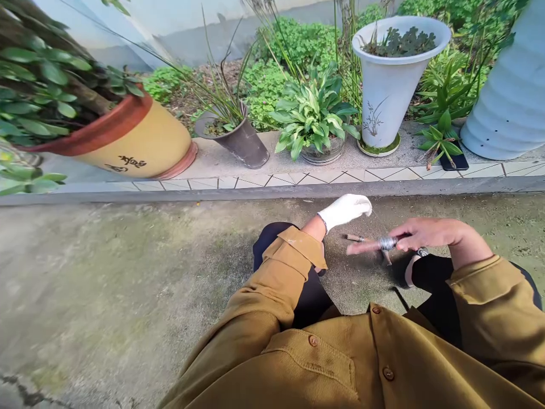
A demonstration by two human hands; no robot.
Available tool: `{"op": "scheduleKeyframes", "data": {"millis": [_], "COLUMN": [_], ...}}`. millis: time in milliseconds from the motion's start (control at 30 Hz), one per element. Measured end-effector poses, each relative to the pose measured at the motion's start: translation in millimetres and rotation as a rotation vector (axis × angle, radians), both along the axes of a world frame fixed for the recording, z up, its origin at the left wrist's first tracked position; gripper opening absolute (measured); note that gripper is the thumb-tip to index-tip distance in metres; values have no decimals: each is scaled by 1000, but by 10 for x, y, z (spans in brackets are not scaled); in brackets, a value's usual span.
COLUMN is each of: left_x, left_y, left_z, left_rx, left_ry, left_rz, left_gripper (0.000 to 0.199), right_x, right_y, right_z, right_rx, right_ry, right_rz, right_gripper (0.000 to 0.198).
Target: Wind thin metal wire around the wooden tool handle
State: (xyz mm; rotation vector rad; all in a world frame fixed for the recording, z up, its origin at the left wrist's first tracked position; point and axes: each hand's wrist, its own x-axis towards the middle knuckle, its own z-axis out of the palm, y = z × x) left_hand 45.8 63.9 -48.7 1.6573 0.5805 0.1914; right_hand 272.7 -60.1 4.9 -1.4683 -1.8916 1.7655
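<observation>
My right grip (430,232) is clamped on the stick (366,247), whose long axis runs leftward, its free end nearside of my left grip (346,210), whose closure I cannot tell.

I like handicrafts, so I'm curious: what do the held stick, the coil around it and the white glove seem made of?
Stick: probably wood, being brownish; blur hides its finish. Coil: likely metal wire, by its shiny, silvery windings. Glove: apparently fabric, matte, with dark-edged cuff.
</observation>
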Motion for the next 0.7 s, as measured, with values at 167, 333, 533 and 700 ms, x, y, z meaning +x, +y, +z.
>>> {"op": "scheduleKeyframes", "data": {"millis": [167, 333, 533, 700], "left_x": [93, 86, -12, -42], "left_y": [-131, -258, -196, -119], "left_z": [-43, 87, 270, 194], "left_rx": [-128, -177, 47, 7], "left_ry": [0, 4, 16, 39], "left_rz": [-30, -168, -122, -89], "left_gripper": [25, 23, 17, 16], "right_x": [169, 146, -81, -114], "right_y": [144, 283, 177, 88], "right_z": [-11, -302, -234, 13], "right_rx": [260, 328, 62, -96], "right_ry": [42, -677, -645, -34], "right_rz": [-613, -632, 159, 271], "right_gripper": [47, 41, 32, 50]}}
